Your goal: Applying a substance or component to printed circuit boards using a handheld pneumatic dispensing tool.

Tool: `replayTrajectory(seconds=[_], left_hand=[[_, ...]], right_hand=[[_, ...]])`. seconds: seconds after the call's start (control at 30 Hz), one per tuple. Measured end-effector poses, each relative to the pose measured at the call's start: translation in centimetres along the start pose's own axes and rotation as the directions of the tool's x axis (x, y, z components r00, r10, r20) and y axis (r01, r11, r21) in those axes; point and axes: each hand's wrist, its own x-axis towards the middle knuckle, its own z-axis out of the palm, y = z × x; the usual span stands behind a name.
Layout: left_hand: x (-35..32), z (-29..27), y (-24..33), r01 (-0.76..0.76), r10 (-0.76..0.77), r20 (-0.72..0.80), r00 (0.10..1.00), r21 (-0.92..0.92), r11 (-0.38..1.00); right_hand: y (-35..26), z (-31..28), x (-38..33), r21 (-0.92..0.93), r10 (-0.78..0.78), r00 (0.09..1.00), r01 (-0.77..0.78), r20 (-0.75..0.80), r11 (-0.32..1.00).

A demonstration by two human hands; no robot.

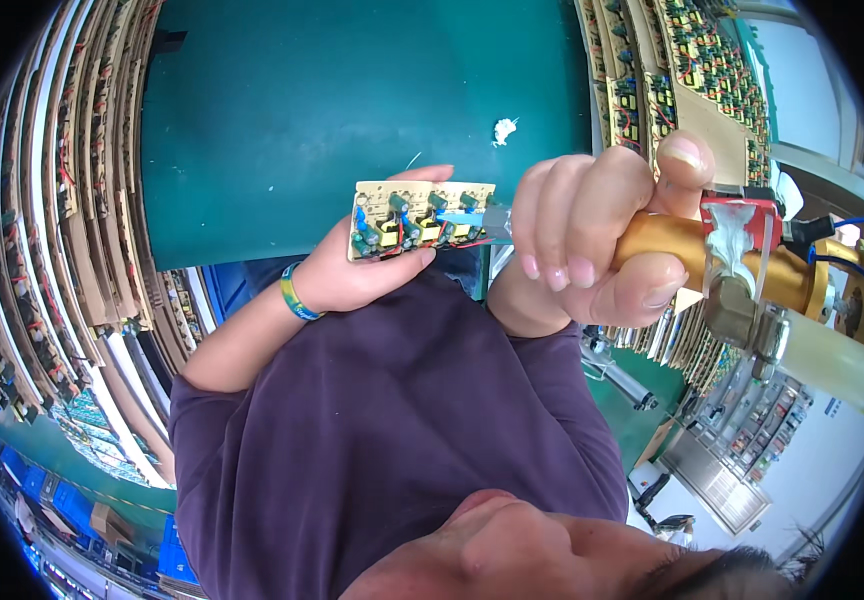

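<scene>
My left hand, with a green and yellow wristband, grips a strip of circuit boards by its edges. Yellow transformers, green and blue parts and red wires stand up from the strip. In my right hand is a glue dispensing gun with a gold barrel, its fingers closed around it. The gun's blue nozzle points left and overlaps the right part of the strip; whether it touches is unclear. White residue coats the fitting behind my right thumb, where a pale tube joins.
A green work surface spreads beyond my hands, with a white glue crumb on it. Stacked cardboard layers with circuit boards line the left side. More board stacks stand at the right. Blue bins show at lower left.
</scene>
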Motion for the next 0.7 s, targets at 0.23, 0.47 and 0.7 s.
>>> replayTrajectory(seconds=[0.23,0.47,0.7], left_hand=[[0.03,0.24,0.01,-0.035,0.036,0.023,0.999,-0.030,0.999],[0.04,0.38,0.15,-0.023,0.025,0.041,0.999,-0.067,0.997],[-0.01,0.40,0.21,-0.026,0.027,0.029,0.999,-0.051,0.998]], right_hand=[[-0.09,0.10,-0.12,-0.001,0.035,0.999,-0.035,0.011,0.999],[0.05,-0.14,-0.04,0.006,0.021,0.998,-0.022,0.055,1.000],[-0.01,-0.22,-0.09,0.007,0.026,0.998,-0.027,0.063,1.000]])
